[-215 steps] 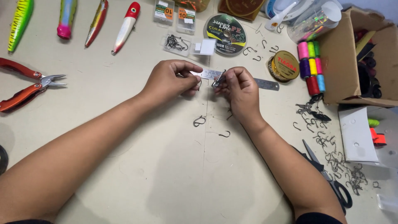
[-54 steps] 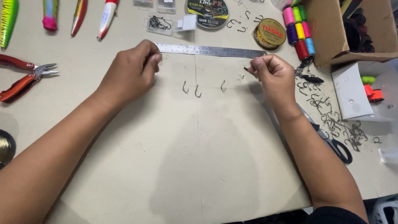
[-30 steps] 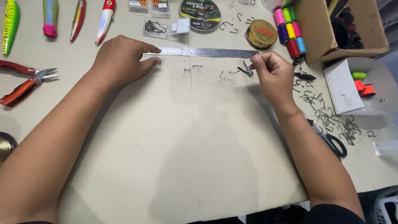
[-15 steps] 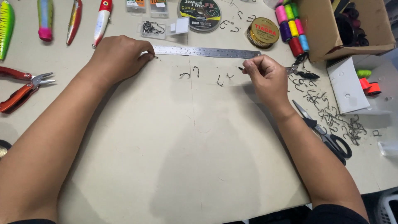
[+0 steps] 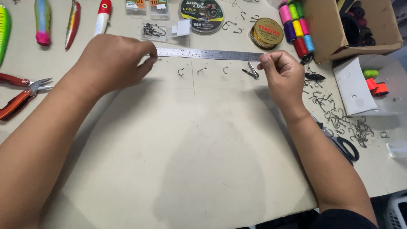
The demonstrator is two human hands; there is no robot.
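Hooks going down along the ruler: three placed, pile still to go.
Your left hand curls on the ruler's left end; right hand pinches its right end, nothing else visibly held. Three hooks sit spaced just below it, pile to its right, one pliers far left.

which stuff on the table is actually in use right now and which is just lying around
In use: steel ruler, its ends at the left hand and right hand; three loose hooks in a row just below it.

Lying about: red pliers, fishing lures, thread spools, scissors, hook pile, cardboard box.
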